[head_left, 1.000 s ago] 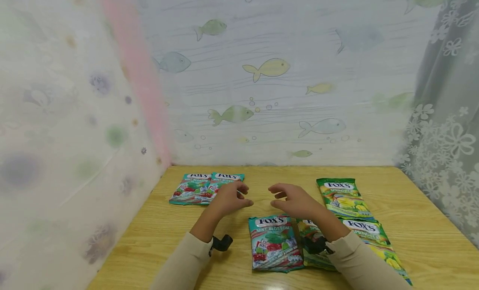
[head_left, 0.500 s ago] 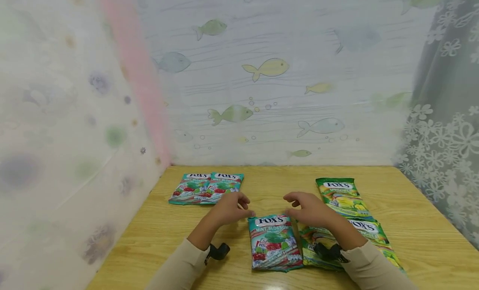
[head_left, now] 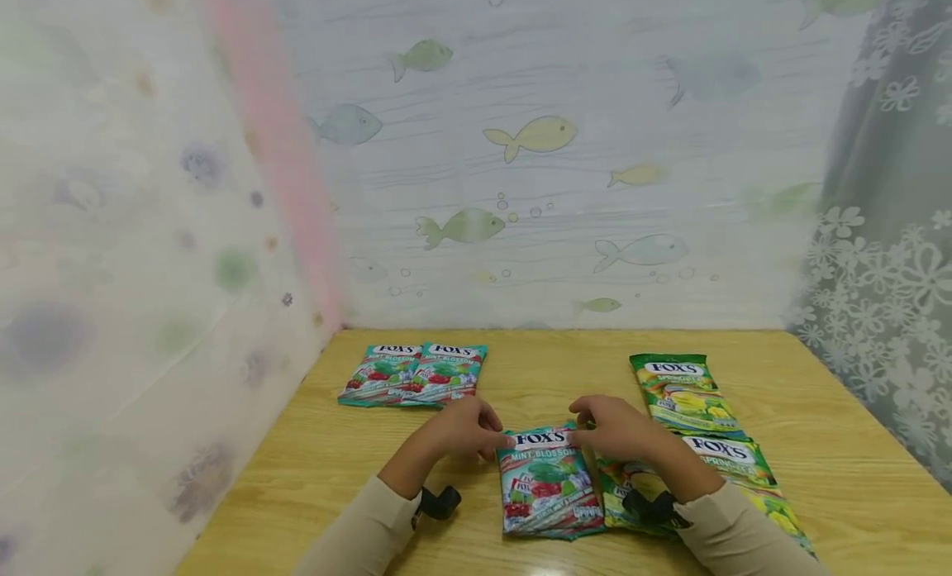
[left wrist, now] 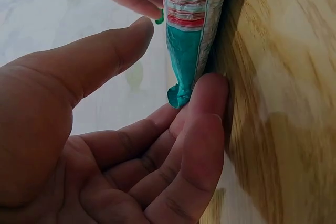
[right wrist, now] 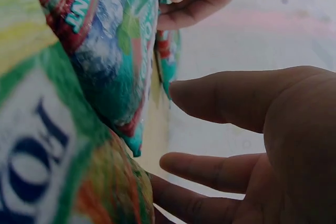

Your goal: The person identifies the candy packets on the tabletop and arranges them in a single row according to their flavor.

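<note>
At the far left of the wood-grain table [head_left: 283,493] lie two teal-and-red glossy plastic packets [head_left: 445,378], the right one overlapping the left, each printed FOX'S above MINT BLOSSOM.

Nearer, the left hand [head_left: 468,427], in a beige sleeve [head_left: 364,518], reaches the top left corner of a third packet, a plump teal, red and white one [head_left: 546,493] lying face up at the front middle of the table. It too reads FOX'S and MINT BLOSSOM; its slanted small print is too blurred to read. From the head, the left thumb seems to cover the corner; the left wrist view shows the thumb clear of the plastic and the bent fingers below, at the teal sealed end.

The right hand [head_left: 613,427] is at the opposite top corner. The right wrist view shows its thumb and fingers spread well apart; whether a fingertip touches the packet I cannot tell. That view also enlarges a white MINT on the teal packet and dark blue letters on a neighbouring green-and-yellow plastic packet [head_left: 621,510], partly hidden by the right arm in the head view.

Farther right are two more green-and-yellow packets, an upper one [head_left: 684,394] and a lower one [head_left: 732,464], both showing FOX'S and a word starting SPRING.
</note>
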`<state>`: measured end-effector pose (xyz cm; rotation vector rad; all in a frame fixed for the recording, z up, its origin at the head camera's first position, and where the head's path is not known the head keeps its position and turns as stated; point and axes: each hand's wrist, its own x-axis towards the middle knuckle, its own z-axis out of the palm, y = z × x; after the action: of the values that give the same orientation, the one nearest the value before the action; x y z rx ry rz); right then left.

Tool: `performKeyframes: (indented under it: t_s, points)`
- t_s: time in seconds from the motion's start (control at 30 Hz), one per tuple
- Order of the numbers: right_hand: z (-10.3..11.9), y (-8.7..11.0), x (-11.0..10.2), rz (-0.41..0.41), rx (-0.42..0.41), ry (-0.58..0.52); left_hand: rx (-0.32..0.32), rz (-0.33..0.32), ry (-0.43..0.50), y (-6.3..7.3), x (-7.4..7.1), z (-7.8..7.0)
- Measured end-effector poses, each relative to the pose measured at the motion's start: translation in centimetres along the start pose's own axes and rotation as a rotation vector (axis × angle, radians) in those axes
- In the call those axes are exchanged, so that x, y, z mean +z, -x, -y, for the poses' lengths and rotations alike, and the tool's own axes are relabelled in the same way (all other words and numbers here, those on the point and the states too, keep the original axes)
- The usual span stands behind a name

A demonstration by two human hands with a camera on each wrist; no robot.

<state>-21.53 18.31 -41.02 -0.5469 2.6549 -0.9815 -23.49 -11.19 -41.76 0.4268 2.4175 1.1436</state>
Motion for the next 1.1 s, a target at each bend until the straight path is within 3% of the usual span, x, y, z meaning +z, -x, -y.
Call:
performKeyframes:
  t_s: [0.27, 0.57, 0.87, 1.1]
  points:
    - [0.18, -0.17, 0.63, 0.002, 0.027, 0.012, -0.005, 0.016, 0.013, 0.01, 0.15, 0.15]
    - [0.49, 0.0, 0.61, 0.03, 0.027, -0.056, 0.014, 0.026, 0.074, -0.1, 0.21, 0.29]
    - [0.49, -0.11, 0.4, -0.065, 0.018, -0.034, 0.018, 0.019, 0.172, -0.49, 0.23, 0.59]
    - [0.67, -0.27, 0.04, -0.124, 0.04, -0.037, 0.031, -0.053, 0.191, -0.69, 0.06, 0.43]
